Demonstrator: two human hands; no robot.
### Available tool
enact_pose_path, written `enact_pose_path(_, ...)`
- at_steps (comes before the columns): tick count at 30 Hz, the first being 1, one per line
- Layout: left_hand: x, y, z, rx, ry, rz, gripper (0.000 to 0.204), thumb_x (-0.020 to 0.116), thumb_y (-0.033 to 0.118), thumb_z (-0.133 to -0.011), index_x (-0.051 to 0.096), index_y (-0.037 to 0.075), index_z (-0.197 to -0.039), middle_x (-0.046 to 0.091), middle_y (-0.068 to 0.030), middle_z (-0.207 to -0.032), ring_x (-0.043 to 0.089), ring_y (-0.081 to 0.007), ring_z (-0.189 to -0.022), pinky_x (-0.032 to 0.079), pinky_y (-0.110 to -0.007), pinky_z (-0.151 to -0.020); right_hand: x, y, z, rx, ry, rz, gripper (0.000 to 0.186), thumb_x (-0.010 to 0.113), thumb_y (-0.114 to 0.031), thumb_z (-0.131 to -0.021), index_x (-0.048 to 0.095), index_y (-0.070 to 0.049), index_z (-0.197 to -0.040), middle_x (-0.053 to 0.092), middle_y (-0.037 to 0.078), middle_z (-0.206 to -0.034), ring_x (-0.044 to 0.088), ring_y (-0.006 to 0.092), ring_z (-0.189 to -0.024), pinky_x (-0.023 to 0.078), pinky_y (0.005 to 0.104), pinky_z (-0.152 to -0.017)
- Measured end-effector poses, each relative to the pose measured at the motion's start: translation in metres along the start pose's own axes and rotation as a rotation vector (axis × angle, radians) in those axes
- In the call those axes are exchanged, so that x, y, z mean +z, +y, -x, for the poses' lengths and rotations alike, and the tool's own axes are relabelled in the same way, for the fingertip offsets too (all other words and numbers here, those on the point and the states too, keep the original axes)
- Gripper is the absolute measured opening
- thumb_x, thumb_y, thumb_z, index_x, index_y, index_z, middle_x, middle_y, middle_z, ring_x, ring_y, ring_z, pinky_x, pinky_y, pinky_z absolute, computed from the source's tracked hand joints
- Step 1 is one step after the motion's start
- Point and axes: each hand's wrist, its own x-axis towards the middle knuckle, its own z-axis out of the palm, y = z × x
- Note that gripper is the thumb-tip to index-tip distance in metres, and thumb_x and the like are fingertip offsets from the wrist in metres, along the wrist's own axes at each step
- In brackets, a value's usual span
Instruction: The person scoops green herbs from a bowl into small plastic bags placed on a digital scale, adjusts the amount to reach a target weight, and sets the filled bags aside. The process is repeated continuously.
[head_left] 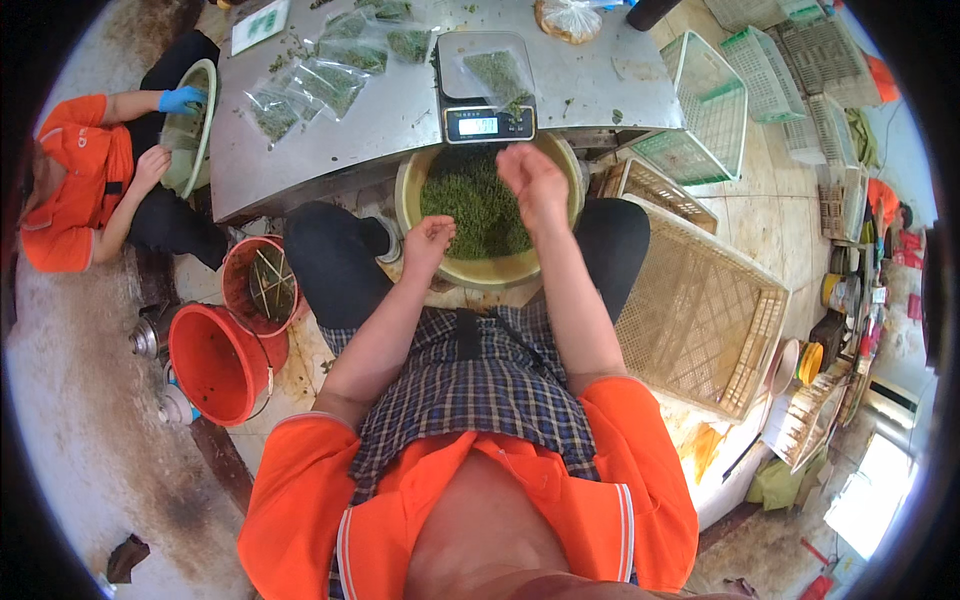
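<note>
Between my knees stands a round yellowish basin (463,272) with loose green herb sprigs (475,205) in it. My left hand (430,243) is over the basin's left side, its fingers curled together; what they hold, if anything, cannot be made out. Over the basin's right side, just below the scale, is my right hand (535,185), fingers loosely bent and apart, with nothing visible in it. A digital scale (455,82) with a lit display sits at the table's front edge. On its pan lies a clear bag of green herbs (493,75), some sprigs by its lower corner.
Several filled clear bags (330,85) lie on the metal table (380,135) to the left. Two red buckets (215,365) stand on the left floor. Plastic crates (690,300) fill the right side. At far left a person (75,190) with one blue glove holds a round basin (208,130).
</note>
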Motion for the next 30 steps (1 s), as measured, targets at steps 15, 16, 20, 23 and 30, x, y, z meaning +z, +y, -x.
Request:
enact_pose_path(15, 0.003, -0.001, -0.003, -0.018, 0.036, -0.08, 0.018, 0.055, 0.008, -0.093, 0.061, 0.005, -0.11, 0.065, -0.0059, -0.102, 0.063, -0.0131, -0.088, 0.05, -0.027, -0.072, -0.078, 0.161, 0.012, -0.127, -0.305, 1.393, 0.026, 0.067, -0.016, -0.077, 0.068, -0.005, -0.102, 0.066, 0.02, -0.079, 0.066, 0.0325, -0.071, 0.051, 0.0374, -0.067)
enact_pose_path(16, 0.004, -0.004, -0.003, -0.012, 0.056, -0.087, 0.018, 0.055, 0.008, -0.093, 0.061, 0.005, -0.11, 0.065, -0.0054, -0.101, 0.063, -0.0131, -0.089, 0.05, -0.027, -0.072, -0.072, 0.148, 0.016, -0.114, -0.318, 1.373, 0.027, 0.067, -0.017, -0.079, 0.068, -0.006, -0.103, 0.067, 0.02, -0.086, 0.066, 0.0331, -0.078, 0.052, 0.0381, -0.071)
enact_pose_path(20, 0.006, -0.014, -0.006, -0.051, 0.045, -0.078, 0.018, 0.056, 0.008, -0.092, 0.061, 0.005, -0.109, 0.065, -0.0043, -0.098, 0.063, -0.0125, -0.087, 0.05, -0.027, -0.072, -0.059, 0.093, 0.024, -0.324, -0.29, 1.525, 0.033, 0.069, -0.026, -0.079, 0.067, -0.011, -0.109, 0.066, 0.017, -0.104, 0.063, 0.0345, -0.095, 0.051, 0.0417, -0.082)
enact_pose_path(23, 0.008, -0.018, -0.008, -0.019, 0.005, -0.035, 0.018, 0.056, 0.007, -0.092, 0.061, 0.004, -0.109, 0.065, -0.0046, -0.097, 0.062, -0.0118, -0.086, 0.05, -0.026, -0.071, -0.036, 0.045, -0.014, -0.498, -0.016, 0.967, 0.024, 0.069, -0.017, -0.08, 0.066, -0.002, -0.099, 0.068, 0.011, -0.075, 0.067, 0.018, -0.07, 0.05, 0.03, -0.065)
enact_pose_path(30, 0.006, -0.006, -0.004, -0.05, -0.02, 0.013, 0.018, 0.054, 0.005, -0.092, 0.06, 0.003, -0.109, 0.065, -0.0068, -0.1, 0.063, -0.012, -0.087, 0.05, -0.025, -0.071, 0.027, -0.021, -0.06, -0.267, 0.085, 0.566, 0.02, 0.067, -0.013, -0.081, 0.063, 0.005, -0.09, 0.069, 0.01, -0.079, 0.065, 0.0111, -0.059, 0.043, 0.0222, -0.044)
